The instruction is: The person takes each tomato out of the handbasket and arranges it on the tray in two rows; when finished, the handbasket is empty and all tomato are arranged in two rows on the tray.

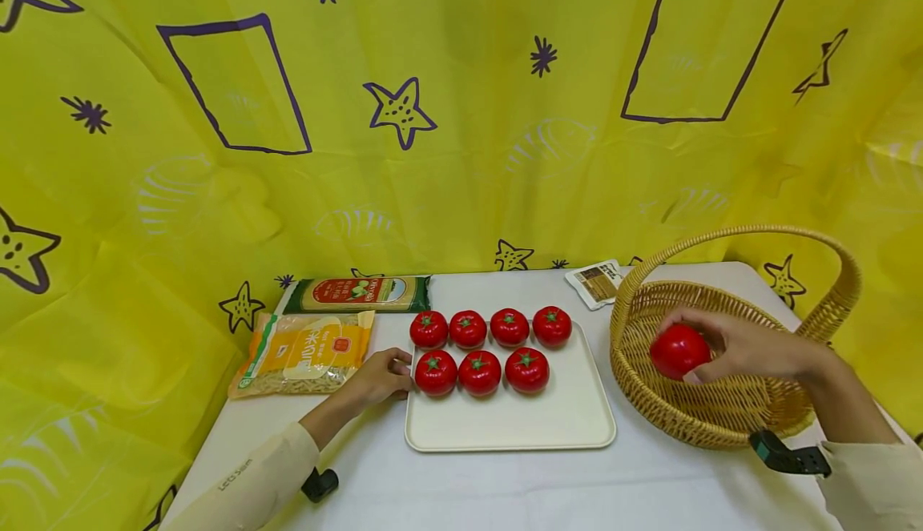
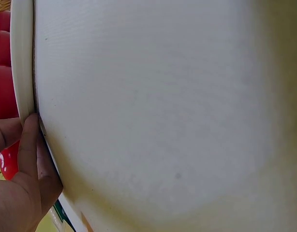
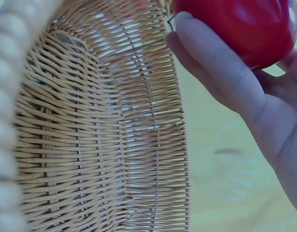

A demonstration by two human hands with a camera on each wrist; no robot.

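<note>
My right hand (image 1: 753,344) grips a red tomato (image 1: 676,351) over the wicker basket (image 1: 652,399). In the right wrist view the fingers curl round the held tomato (image 3: 245,29), above the basket's woven wall (image 3: 155,145). To the left, my left hand (image 1: 376,379) pinches the left rim of a cream tray (image 1: 508,424). Its thumb lies over the tray rim (image 2: 22,63) and the fingers lie along the outside, as the left wrist view shows. Several red tomatoes with green tops, such as this front one (image 1: 527,370), stand in two rows on the tray.
An orange bag of pasta (image 1: 310,355) and a green packet (image 1: 360,294) lie at the back left. Behind the tray's right side is a small white pouch (image 1: 594,283). The basket's tall handle (image 1: 750,231) arches over it. A yellow patterned curtain (image 1: 461,195) hangs behind the table.
</note>
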